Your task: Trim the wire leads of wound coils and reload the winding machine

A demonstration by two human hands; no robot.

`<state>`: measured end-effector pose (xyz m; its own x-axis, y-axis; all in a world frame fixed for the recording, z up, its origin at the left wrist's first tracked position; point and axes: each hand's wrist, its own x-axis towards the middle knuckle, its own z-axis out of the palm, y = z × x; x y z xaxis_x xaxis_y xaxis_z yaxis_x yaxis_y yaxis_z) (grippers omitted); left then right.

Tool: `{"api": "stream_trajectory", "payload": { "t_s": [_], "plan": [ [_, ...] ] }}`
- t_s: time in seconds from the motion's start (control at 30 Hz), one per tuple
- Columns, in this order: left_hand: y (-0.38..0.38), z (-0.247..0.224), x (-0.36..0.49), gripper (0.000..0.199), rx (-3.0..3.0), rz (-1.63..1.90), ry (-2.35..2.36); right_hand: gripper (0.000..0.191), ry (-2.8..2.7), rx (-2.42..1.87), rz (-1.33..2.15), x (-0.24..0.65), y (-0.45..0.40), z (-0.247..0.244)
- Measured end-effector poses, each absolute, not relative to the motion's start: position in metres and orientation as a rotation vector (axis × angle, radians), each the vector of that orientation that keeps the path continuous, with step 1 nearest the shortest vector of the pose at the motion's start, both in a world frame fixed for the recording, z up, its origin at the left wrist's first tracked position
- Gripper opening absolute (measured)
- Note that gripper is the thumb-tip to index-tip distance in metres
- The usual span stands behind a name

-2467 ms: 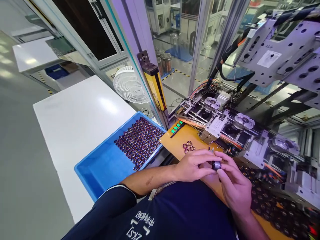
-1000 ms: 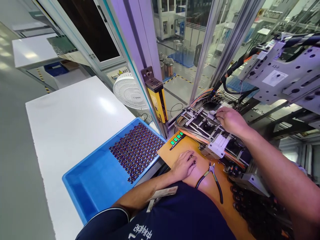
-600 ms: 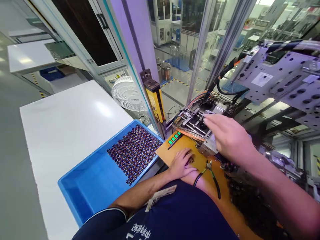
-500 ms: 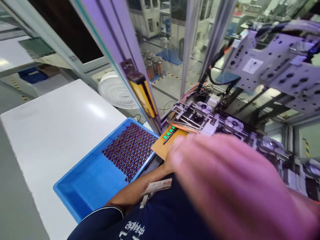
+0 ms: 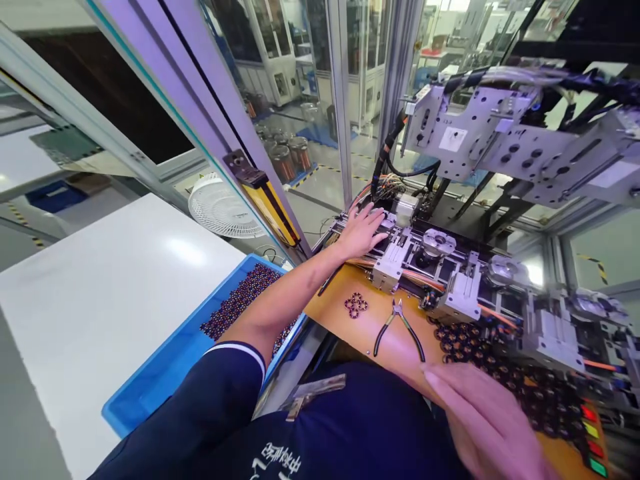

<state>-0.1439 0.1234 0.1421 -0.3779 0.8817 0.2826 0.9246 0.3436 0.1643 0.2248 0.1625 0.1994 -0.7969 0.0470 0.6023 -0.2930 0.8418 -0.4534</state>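
Observation:
My left hand reaches over the leftmost station of the machine, fingers spread and palm down. The fingers cover part of that station, and contact with it cannot be made out. Low on the right, my right hand is smeared by motion, its fingers pointing left near one handle end of the cutting pliers. Those pliers lie on the orange work surface with black-and-yellow handles apart. Left of them sits a small cluster of dark rings. More dark rings are heaped toward the right.
A row of metal fixtures lines the back of the work surface. Above hangs a perforated plate with cables. At left, a blue bin of small dark rings stands by a white table. Coloured buttons sit at far right.
My left hand has moved from the work surface's front left up over the leftmost station, fingers now spread. My right hand has dropped down and right, uncovering pliers and rings. The view has shifted right.

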Motion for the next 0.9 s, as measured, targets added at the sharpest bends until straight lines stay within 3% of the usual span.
{"api": "stream_trajectory", "payload": {
  "t_s": [0.07,0.23,0.47,0.6,0.77,0.9],
  "plan": [
    [0.131,0.147,-0.146,0.052,-1.681,-0.425,-2.459,0.055,-2.432,0.169,0.537,0.235,0.169,0.169],
    [0.134,0.146,-0.145,0.051,-1.745,-0.421,-2.469,0.029,-2.477,-0.302,0.274,0.287,0.19,0.08],
    [0.124,0.15,-0.147,0.062,-1.748,-0.487,-2.508,0.023,-2.472,-0.548,0.21,0.275,0.207,0.027],
    [0.092,0.162,-0.106,0.057,-1.623,-0.981,-2.236,0.019,-2.457,-0.579,0.323,0.263,0.202,0.029],
    [0.052,0.162,-0.003,0.026,-1.923,-1.512,-2.039,0.011,-2.315,-0.479,0.588,0.246,0.178,0.084],
    [0.052,0.152,0.046,0.045,-2.256,-2.002,-2.097,0.015,-2.117,-0.359,0.902,0.221,0.16,0.134]
  ]
}}
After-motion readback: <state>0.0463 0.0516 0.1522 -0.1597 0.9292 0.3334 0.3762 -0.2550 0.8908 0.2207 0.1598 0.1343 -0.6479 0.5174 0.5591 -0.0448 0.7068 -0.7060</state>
